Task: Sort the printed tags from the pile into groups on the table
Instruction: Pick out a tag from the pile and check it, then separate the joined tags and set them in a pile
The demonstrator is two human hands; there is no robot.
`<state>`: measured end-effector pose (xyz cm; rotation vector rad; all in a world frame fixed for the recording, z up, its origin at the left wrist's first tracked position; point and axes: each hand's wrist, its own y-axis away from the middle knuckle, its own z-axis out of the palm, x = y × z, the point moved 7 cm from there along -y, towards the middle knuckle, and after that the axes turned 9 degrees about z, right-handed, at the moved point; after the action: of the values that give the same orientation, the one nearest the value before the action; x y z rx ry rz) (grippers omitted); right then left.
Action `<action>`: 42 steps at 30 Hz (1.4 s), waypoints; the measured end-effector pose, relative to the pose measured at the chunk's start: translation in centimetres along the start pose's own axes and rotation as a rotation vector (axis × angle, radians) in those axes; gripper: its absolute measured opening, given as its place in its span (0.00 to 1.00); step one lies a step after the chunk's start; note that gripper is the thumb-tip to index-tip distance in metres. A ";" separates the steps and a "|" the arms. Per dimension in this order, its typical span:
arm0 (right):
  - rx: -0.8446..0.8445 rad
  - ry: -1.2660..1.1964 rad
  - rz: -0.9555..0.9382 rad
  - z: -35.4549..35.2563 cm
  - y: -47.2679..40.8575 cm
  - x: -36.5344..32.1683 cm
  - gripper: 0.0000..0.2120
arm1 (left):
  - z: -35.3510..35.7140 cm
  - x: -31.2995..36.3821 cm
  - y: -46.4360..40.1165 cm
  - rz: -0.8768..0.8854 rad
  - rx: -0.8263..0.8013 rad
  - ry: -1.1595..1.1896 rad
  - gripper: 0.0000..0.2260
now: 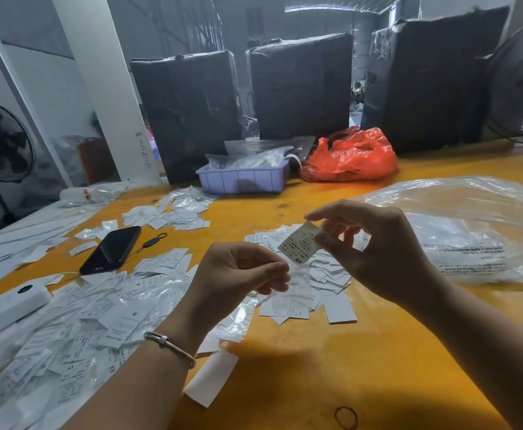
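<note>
Above table (285,367), two hands, one tag (300,243)

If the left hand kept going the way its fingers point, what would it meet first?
Probably the tag pinched in the right hand: the left hand points right, holding a clear sleeve just below that tag. Depth is uncertain.

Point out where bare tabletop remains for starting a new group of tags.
Bare table lies in front of the centre tag heap, and between that heap and the lilac bin. Crowded: the left side, around the phone and the big pile.
</note>
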<state>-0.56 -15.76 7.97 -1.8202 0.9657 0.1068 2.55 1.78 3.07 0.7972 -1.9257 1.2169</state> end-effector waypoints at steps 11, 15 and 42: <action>-0.216 -0.051 0.084 1.1 -0.2 0.9 0.15 | 0.7 -0.3 0.0 -0.053 -0.068 -0.003 0.12; -0.281 -0.057 0.105 2.2 0.2 1.2 0.14 | 1.0 -0.5 0.0 -0.069 -0.079 0.003 0.12; -0.380 -0.141 0.368 4.6 1.1 3.9 0.04 | 0.4 -2.6 -0.1 -0.165 -0.004 -0.063 0.04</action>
<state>3.00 -14.37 3.11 -1.9201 1.2308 0.6769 3.96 1.74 0.90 0.9826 -1.8707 1.0993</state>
